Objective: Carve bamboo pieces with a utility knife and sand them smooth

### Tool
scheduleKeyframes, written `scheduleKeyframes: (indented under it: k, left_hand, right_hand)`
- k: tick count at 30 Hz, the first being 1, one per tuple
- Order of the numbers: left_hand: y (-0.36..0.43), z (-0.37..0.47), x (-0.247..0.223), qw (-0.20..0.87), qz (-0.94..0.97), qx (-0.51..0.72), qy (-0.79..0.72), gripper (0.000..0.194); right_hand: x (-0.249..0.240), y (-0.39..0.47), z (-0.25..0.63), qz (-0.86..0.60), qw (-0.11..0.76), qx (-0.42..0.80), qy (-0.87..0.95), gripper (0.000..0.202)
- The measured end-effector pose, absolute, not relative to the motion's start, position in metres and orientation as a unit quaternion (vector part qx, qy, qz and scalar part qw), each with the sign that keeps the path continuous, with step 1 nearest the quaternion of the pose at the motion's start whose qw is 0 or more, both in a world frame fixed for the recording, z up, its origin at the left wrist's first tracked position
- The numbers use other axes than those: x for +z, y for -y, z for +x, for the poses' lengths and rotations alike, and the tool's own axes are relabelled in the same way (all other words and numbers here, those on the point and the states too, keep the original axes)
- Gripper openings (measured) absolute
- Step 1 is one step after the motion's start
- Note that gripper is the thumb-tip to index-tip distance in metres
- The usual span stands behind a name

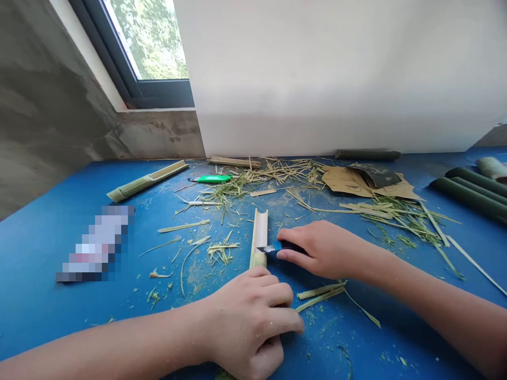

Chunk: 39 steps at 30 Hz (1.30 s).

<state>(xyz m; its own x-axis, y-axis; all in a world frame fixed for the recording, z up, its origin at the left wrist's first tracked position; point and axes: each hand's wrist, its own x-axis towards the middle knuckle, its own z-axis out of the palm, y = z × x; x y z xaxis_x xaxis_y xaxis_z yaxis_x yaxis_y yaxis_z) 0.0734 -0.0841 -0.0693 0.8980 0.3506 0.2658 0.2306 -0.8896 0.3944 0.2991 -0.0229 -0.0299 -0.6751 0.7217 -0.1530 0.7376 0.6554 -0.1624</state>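
A pale split piece of bamboo (260, 227) lies lengthwise on the blue table, its hollow face up toward the far end. My left hand (255, 322) is closed round its near part and hides that stretch. In my right hand (317, 248) is a craft knife (279, 246) with a blue and black handle, gripped from the right side. The knife's blade meets the bamboo just beyond my left hand, pointing left across it. Two pale bamboo strips (320, 291) lie right of my left hand.
Shavings (285, 171) litter the blue table (31, 248). At the back are a green cutter (214, 179), a split bamboo length (148, 181) and brown sandpaper (368, 182). Dark green bamboo tubes (471, 198) lie at right. A blurred-out object (95, 245) is at left, and a white board (325, 79) stands behind.
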Motion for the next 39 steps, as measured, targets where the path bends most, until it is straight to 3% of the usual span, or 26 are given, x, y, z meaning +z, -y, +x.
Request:
scheduleKeyframes:
  k: [11,20,32,36,39]
  left_hand:
    - [0.084,0.08,-0.065,0.194,0.963,0.138,-0.128,0.029]
    - [0.087,0.074,-0.057,0.208,0.962,0.091,-0.149,0.026]
    - [0.075,0.069,-0.061,0.209,0.945,0.137,-0.209,0.026]
    - [0.085,0.069,-0.059,0.222,0.949,0.142,-0.174,0.024]
    - [0.091,0.07,-0.057,0.221,0.951,0.136,-0.166,0.024]
  right_hand:
    - [-0.03,0.019,0.304,0.406,0.046,-0.051,-0.911,0.04]
    - [-0.047,0.006,0.312,0.388,0.006,-0.019,-0.922,0.041]
    - [-0.059,-0.011,0.284,0.453,-0.033,0.066,-0.888,0.049]
    - [-0.038,-0.036,0.334,0.65,-0.019,0.066,-0.756,0.056]
    - [-0.013,-0.048,0.398,0.756,-0.074,0.113,-0.641,0.069]
